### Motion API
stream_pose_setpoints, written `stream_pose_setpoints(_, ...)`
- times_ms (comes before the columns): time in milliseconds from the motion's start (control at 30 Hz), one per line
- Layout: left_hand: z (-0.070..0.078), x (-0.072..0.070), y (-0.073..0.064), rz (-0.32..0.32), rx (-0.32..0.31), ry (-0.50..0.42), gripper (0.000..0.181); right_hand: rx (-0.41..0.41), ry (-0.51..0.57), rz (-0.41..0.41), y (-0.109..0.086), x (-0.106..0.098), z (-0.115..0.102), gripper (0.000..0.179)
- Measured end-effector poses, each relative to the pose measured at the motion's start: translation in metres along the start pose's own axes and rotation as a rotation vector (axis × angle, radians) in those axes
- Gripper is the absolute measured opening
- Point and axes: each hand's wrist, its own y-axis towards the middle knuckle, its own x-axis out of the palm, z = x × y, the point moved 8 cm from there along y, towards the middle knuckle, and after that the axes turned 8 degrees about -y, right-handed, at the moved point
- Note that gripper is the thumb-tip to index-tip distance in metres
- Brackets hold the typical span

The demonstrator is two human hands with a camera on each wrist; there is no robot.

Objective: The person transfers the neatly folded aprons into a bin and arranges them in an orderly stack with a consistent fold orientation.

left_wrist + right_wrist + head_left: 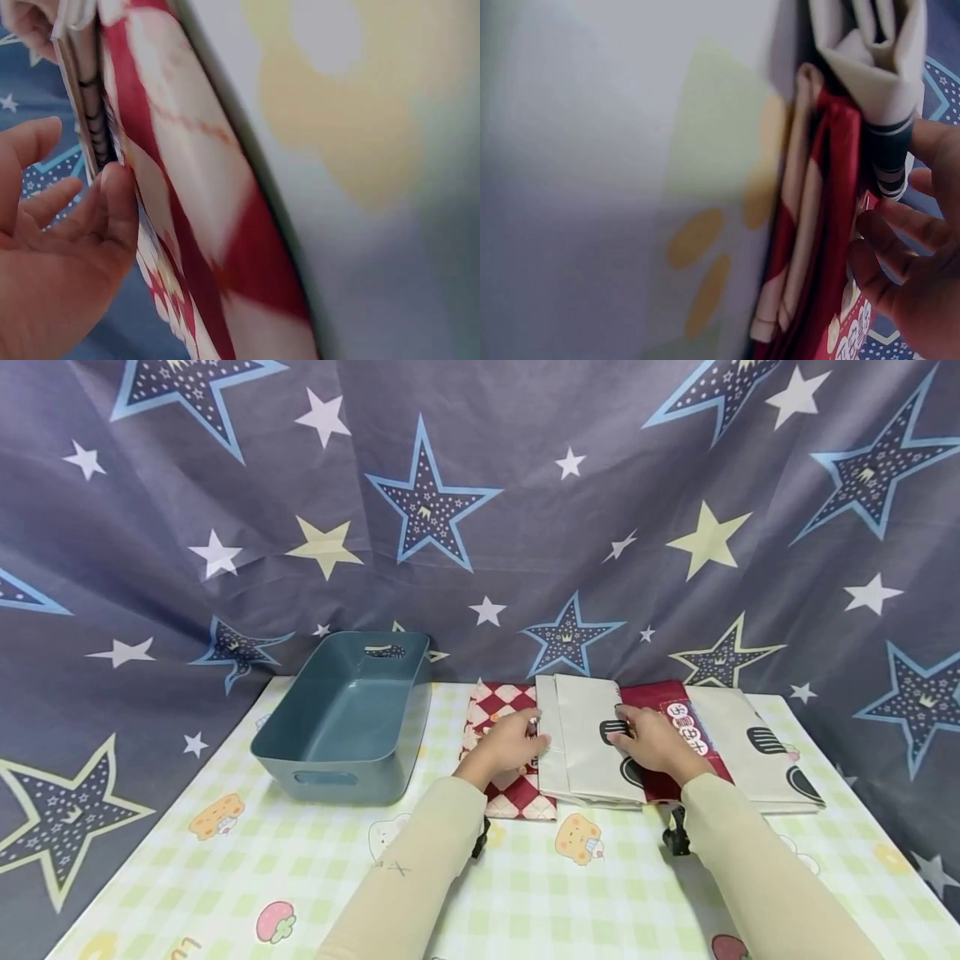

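Behind everything hangs a starry curtain, then comes the checked bench, with a blue-green bin over on the left. Right of that there's an overlapping row of folded cloths; the white cloth sits between a red diamond-print cloth and a plain red cloth. Left hand and right hand touch its opposite sides, fingers loosely bent, so neither grip's really grasping. I'd guess they're squaring it up; next probably calls for an even two-sided pinch, or just letting go.
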Motion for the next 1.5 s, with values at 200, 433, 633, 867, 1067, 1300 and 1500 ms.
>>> stream_pose_setpoints(200, -0.007, 0.001, 0.006, 0.065, -0.113, -0.167, 0.058, -0.037, -0.044, -0.018, 0.001, 0.003, -0.009, 0.052)
stream_pose_setpoints(433, -0.018, 0.003, 0.008, 0.140, -0.213, -0.382, 0.057, -0.050, -0.044, -0.018, 0.000, 0.003, -0.016, 0.045)
stream_pose_setpoints(633, -0.022, 0.004, 0.006, 0.175, -0.259, -0.472, 0.052, 0.034, 0.199, -0.006, 0.002, 0.004, -0.011, 0.039)
stream_pose_setpoints(867, -0.022, 0.006, 0.005, 0.192, -0.284, -0.515, 0.050, 0.186, 0.468, -0.035, 0.001, 0.011, 0.005, 0.050)
stream_pose_setpoints(1067, -0.021, 0.008, 0.006, 0.227, -0.291, -0.565, 0.050, 0.313, 0.560, -0.057, -0.002, 0.012, 0.018, 0.051)
stream_pose_setpoints(1300, -0.016, 0.016, 0.008, 0.230, -0.286, -0.685, 0.057, 0.403, 0.784, -0.101, -0.008, 0.013, 0.028, 0.049)
stream_pose_setpoints(1500, -0.018, 0.015, 0.011, 0.246, -0.263, -0.697, 0.054, 0.404, 0.857, -0.122, -0.008, 0.011, 0.030, 0.052)
